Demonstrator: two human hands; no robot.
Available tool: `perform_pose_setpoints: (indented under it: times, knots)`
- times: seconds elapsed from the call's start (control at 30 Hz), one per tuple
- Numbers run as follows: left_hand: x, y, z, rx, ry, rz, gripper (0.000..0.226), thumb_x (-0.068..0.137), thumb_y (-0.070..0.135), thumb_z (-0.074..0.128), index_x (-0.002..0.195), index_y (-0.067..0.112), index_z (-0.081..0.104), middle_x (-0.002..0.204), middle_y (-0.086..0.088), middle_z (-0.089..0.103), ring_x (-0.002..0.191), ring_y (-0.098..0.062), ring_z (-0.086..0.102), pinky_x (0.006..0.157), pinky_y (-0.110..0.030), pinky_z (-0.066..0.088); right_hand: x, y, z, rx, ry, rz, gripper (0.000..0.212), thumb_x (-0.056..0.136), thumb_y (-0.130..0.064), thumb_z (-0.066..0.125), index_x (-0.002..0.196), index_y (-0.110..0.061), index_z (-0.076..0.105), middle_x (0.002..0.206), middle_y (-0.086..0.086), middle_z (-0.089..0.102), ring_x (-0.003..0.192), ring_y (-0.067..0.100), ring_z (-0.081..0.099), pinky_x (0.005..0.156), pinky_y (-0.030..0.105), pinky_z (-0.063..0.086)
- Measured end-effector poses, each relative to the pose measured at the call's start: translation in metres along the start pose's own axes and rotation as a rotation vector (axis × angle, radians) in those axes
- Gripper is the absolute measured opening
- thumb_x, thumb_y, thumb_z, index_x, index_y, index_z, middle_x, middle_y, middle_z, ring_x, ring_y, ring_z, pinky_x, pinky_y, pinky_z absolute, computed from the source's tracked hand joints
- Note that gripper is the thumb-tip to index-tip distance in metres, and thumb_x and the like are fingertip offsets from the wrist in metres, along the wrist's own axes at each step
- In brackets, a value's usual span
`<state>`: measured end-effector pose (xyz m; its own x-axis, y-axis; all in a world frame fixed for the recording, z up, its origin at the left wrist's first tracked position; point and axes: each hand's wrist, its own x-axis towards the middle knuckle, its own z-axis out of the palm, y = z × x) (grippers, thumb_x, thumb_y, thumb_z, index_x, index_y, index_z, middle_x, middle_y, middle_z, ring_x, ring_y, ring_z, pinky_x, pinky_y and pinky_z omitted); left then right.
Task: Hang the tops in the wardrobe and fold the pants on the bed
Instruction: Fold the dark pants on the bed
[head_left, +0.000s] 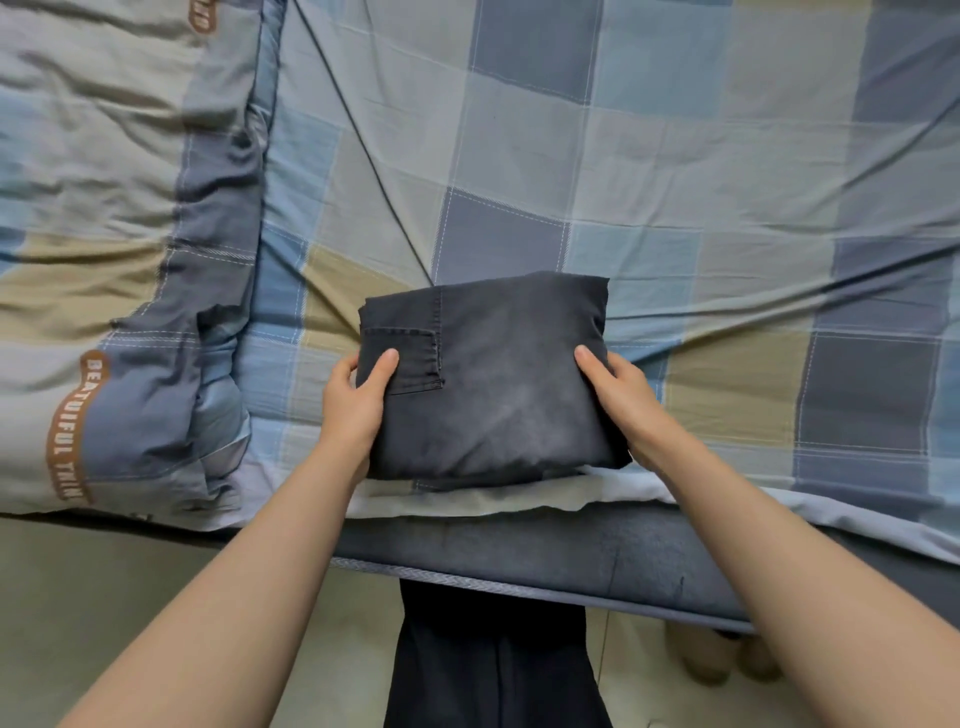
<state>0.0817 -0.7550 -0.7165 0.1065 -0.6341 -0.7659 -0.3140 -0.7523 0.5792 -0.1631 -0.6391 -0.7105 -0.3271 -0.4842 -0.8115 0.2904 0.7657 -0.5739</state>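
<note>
My left hand (358, 402) and right hand (621, 400) gripping folded dark grey pants (498, 384) by both sides, on checked bedsheet (675, 182).

bed (675, 156): covered by a checked sheet in blue, grey and tan squares, creased toward the near edge
folded pants (488, 384): dark grey, a compact square bundle with a pocket facing up, lying on the sheet near the bed's near edge
quilt (104, 260): same check pattern, rumpled, lying on the left part of the bed, with brown lettered labels
mattress edge (519, 545): dark blue, showing below the sheet's hem
floor (104, 597): pale, beside the bed at the near left
</note>
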Motion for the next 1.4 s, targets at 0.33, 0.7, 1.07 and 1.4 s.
perform_pose_setpoints:
  times: [0.33,0.7,1.07,1.4]
  knots:
    - [-0.15,0.065,-0.004,-0.227,0.049,0.137,0.039,0.087,0.031,0.072,0.117,0.009,0.06,0.104,0.003,0.071,0.088,-0.002,0.069,0.067,-0.017,0.054,-0.137,-0.052,-0.05,0.19,0.151,-0.167,0.03,0.094,-0.031,0.057,0.119,-0.014,0.06,0.112,-0.002,0.068,0.104,0.014,0.065,0.084,0.028,0.051]
    - [-0.329,0.189,-0.028,-0.19,-0.177,0.423,0.04,0.091,0.03,0.067,0.126,0.012,0.059,0.115,-0.002,0.07,0.105,-0.016,0.068,0.088,-0.031,0.055,-0.346,-0.133,-0.106,0.349,0.233,-0.327,0.036,0.09,-0.037,0.062,0.123,-0.023,0.055,0.121,-0.005,0.065,0.111,0.014,0.063,0.091,0.038,0.052]
    - [-0.417,0.221,-0.073,0.057,-0.492,0.485,0.034,0.089,0.034,0.068,0.12,0.039,0.054,0.109,0.0,0.069,0.094,-0.012,0.069,0.079,-0.03,0.055,-0.497,-0.114,-0.049,0.365,0.805,-0.423,0.055,0.092,-0.026,0.062,0.139,-0.022,0.033,0.123,-0.024,0.049,0.111,-0.014,0.05,0.097,0.02,0.042]
    - [-0.488,0.19,-0.062,0.45,-0.976,0.752,0.056,0.093,0.027,0.063,0.136,0.055,0.041,0.131,0.017,0.06,0.118,-0.005,0.059,0.102,-0.039,0.048,-0.596,-0.027,-0.004,0.322,1.321,-0.299,0.054,0.091,-0.021,0.062,0.141,-0.025,0.042,0.137,-0.021,0.045,0.12,-0.024,0.034,0.1,0.002,0.029]
